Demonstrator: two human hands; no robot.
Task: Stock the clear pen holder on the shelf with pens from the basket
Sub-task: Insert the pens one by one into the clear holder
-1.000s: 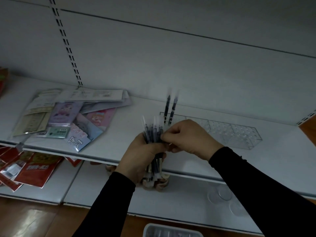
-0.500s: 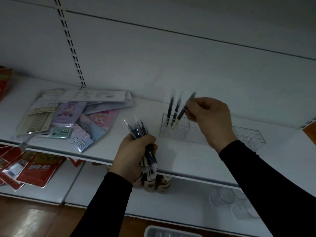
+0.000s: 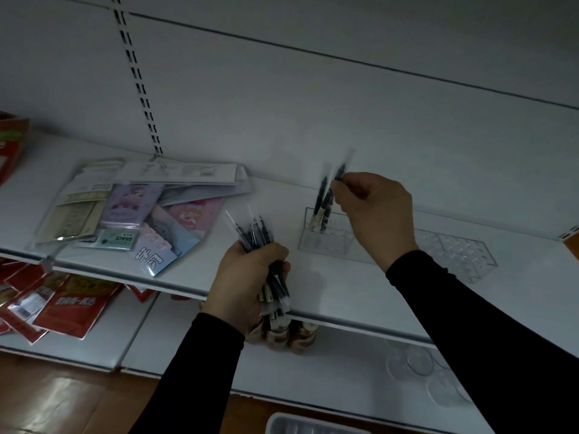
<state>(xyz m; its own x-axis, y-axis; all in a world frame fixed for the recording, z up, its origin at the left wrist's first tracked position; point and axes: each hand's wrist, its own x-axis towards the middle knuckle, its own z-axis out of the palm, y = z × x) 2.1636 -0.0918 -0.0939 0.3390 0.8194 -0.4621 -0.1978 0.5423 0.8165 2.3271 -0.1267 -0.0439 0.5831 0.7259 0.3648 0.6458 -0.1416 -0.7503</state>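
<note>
Above the clear pen holder (image 3: 463, 255), right hand (image 3: 379, 214) pinching a pen (image 3: 340, 171)

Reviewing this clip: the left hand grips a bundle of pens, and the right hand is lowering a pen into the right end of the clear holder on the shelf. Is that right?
Not quite. In the head view the right hand pinches a pen over the left end of the clear holder, beside the pens already standing there. The left hand does grip the bundle of pens.

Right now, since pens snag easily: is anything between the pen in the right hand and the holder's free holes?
Nothing visible: the right hand holds its pen above the clear pen holder, beside two standing pens.
</note>
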